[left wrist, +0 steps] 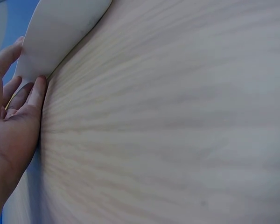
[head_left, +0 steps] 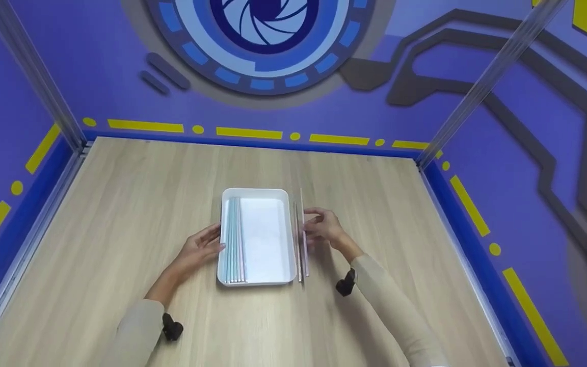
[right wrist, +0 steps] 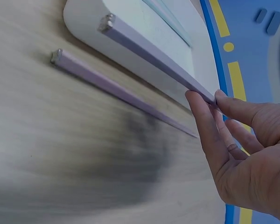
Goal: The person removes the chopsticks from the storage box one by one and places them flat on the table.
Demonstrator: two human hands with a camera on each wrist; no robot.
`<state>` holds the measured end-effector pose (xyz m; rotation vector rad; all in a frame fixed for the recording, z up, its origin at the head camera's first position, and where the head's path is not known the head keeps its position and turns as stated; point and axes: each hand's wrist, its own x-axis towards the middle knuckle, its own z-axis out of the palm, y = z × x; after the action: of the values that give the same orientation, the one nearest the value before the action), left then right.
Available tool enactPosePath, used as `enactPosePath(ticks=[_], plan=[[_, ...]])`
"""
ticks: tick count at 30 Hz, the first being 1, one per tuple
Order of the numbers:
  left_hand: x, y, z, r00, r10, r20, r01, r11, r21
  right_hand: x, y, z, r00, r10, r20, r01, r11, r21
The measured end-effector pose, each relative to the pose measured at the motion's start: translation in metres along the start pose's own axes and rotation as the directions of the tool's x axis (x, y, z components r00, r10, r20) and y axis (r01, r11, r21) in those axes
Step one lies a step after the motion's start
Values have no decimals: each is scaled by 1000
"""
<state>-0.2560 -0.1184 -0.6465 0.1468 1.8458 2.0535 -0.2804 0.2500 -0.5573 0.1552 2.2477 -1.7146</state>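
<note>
A white rectangular tray [head_left: 268, 244] rests on the wooden table. Several pale blue and pinkish chopsticks [head_left: 233, 239] lie side by side along its left inner wall. My left hand [head_left: 199, 250] touches the tray's left side, thumb at the rim and fairly straight fingers against the outer wall. Just right of the tray, my right hand [head_left: 326, 227] pinches a purple chopstick [right wrist: 154, 58] between thumb and fingertips, raised off the table. Beneath it, a second purple chopstick [right wrist: 98, 84] with a silvery end lies on the tabletop beside the tray.
The wooden table [head_left: 135, 214] is bounded by blue patterned panels [head_left: 324, 112] at the back and both sides. Metal posts [head_left: 492, 76] stand at its rear corners. A black wrist camera [head_left: 172, 327] sits on the left sleeve, another black camera [head_left: 346, 283] on the right.
</note>
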Motion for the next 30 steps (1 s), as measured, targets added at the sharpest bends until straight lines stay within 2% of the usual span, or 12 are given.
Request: enactPosePath(ticks=[4,10,17,30], plan=[[-2,-1,1,1000,-12,1,12,1000,7,1,7,-7,999,30,-13,-30,999,-18],[-2,-3,0,999,-28,27,29,999,-37,3,17,-13,998,60,-37,-62,997,-41],[-1,2,-3,999,7,35,-7,1000,-18,6,19,-14,997,61,-47,-64,996,-62],[-1,3,-3,1000,3,30,-2,999,-34,8,32,-16,999,32,-42,-35,996,-84]])
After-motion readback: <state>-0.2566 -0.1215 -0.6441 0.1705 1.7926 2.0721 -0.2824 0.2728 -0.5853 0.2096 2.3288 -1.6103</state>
